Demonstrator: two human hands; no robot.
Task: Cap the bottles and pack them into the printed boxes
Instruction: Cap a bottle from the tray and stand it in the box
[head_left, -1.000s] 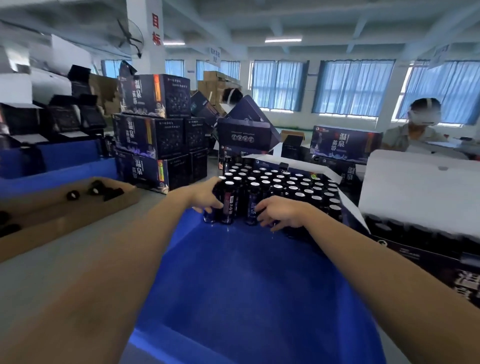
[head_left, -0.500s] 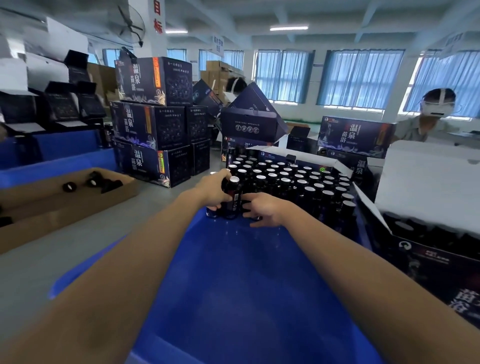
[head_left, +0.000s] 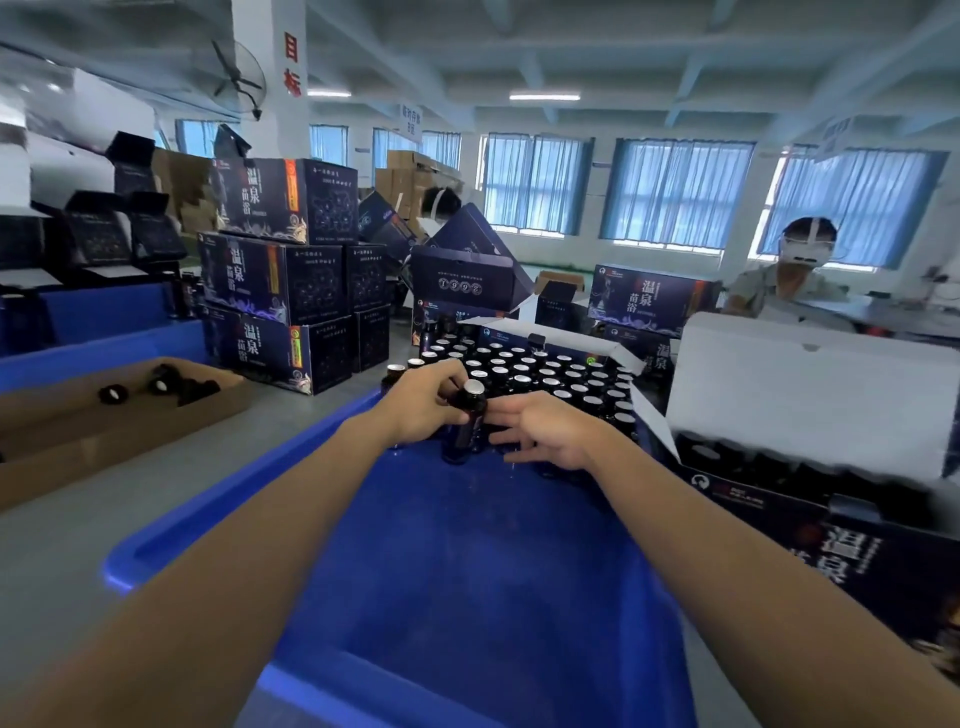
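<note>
Left hand: the left hand (head_left: 426, 410) is wrapped round one dark bottle (head_left: 469, 415), fingers curled on its shoulder and neck, holding it upright.
Right hand: the right hand (head_left: 550, 434) is just beside that bottle, fingers loose and spread toward it, gripping nothing. Whether the fingertips touch the glass, I cannot tell.
Bottle: it stands at the far end of the blue tub (head_left: 467, 571), between the two hands, showing a pale silvery top and no black cap.
Done so far: sealed printed boxes (head_left: 275, 286) are stacked at the back left, so plenty looks packed already. The open box (head_left: 831, 525) on the right has dark bottles in it, though they are too dim to count.
Left to do: a big batch of bottles (head_left: 535, 371) waits just beyond the hands, nearly all pale-topped, so by my reading most of the capping is ahead. The black caps (head_left: 161, 385) lie in the cardboard tray (head_left: 104, 441), well to the left.
Edges: the tub's raised rim runs along both forearms. The open box's white flap (head_left: 810, 395) stands up on the right, close to the right arm, and looks easy to catch on a sideways swing.
Open room: the tub floor nearer the person is bare blue, good for drawing the bottle back. Grey table (head_left: 104, 519) shows between tub and tray, so a reach left for a cap looks unobstructed.
</note>
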